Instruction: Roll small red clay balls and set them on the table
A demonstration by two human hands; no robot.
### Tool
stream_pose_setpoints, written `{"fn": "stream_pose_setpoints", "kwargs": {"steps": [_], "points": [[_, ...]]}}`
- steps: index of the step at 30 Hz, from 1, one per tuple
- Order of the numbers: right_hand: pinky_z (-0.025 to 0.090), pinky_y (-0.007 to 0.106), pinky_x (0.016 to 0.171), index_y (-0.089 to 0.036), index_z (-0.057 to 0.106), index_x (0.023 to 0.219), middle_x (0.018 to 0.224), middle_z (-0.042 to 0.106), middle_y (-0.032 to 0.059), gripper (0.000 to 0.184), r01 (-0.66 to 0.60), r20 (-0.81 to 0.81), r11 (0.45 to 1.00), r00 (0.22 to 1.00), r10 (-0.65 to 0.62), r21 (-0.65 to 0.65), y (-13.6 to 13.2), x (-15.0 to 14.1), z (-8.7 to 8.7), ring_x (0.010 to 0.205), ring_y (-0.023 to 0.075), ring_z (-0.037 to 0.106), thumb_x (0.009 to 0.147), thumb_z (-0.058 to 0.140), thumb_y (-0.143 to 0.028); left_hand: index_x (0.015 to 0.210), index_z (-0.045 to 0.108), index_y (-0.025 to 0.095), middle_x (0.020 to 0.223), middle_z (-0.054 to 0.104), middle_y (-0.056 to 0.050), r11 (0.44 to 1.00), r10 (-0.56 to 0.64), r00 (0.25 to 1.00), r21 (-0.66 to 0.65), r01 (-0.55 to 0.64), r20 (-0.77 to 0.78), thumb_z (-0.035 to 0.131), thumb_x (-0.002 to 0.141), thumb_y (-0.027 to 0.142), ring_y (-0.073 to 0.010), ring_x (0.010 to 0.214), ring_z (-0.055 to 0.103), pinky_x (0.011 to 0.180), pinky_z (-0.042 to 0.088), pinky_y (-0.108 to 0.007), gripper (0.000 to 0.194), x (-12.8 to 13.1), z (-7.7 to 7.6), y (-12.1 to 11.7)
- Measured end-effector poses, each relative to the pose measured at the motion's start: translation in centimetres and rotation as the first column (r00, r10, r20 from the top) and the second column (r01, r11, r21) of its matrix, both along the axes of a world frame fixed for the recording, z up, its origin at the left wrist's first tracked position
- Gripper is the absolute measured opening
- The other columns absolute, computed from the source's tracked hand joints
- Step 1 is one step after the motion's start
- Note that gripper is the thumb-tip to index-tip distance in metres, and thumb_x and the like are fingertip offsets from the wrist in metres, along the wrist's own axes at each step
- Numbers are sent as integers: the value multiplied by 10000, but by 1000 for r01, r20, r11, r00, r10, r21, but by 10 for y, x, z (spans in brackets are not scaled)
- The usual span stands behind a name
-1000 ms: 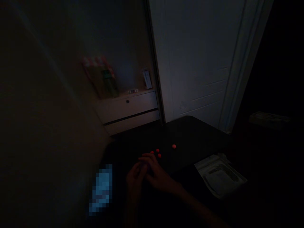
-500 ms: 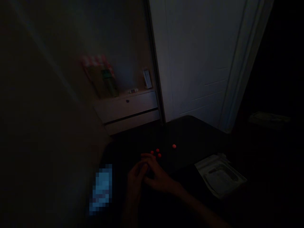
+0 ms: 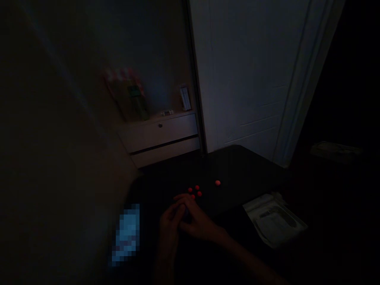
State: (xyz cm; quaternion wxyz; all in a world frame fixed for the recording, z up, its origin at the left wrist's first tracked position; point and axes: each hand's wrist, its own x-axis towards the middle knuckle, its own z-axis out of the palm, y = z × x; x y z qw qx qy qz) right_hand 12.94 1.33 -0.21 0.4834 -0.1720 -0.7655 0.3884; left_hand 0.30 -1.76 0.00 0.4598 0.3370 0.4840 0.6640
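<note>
The scene is very dark. My left hand (image 3: 170,219) and my right hand (image 3: 194,217) meet over the near part of a black table (image 3: 237,166). Their fingers are curled together around something small and dark, mostly hidden between them; I cannot make out what it is. Just beyond my fingertips lies a group of several small red balls (image 3: 197,187), with the nearest one partly behind my right hand. A larger, paler pinkish-red ball (image 3: 217,183) rests apart from them, to the right.
At the left glows a pixelated bluish screen-like patch (image 3: 127,233). A pale packet (image 3: 276,219) lies right of the table's edge. Behind stand a drawer unit (image 3: 166,134) bearing a green bottle (image 3: 138,103), and a white door (image 3: 240,71).
The view has shifted very slightly. A bit more of the nearest red ball shows past my right hand. Both hands keep nearly the same closed pose.
</note>
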Motion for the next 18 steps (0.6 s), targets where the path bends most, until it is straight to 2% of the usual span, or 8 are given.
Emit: {"fn": "stream_pose_setpoints", "kwargs": {"steps": [4,10,18], "points": [[425,437,1130,-207,562,1278,1403,540,137,401,-3,0,1000,1000,3,5,0,1,-1,1330,261,521,903,703,-200,938,820,123,916,805,-108,1000,-3,1000,13,3,-9,943,591,503,-263,891,756,810,582,-335,529,0,-3,0],[420,452,1137,-214,582,1251,1409,561,130,373,37,25,999,999,-38,38,1,-1,-1,1337,264,518,902,708,-182,982,814,116,963,802,-121,1000,4,1000,17,-4,-10,934,608,512,-292,955,753,869,573,-374,558,1,-5,0],[455,457,1107,-224,531,1314,1423,556,136,445,71,58,993,995,-76,99,3,-5,-7,1331,273,528,904,691,-162,941,813,127,930,802,-102,1000,26,1000,7,-26,10,951,551,557,-277,941,745,879,568,-367,597,2,-3,1]]}}
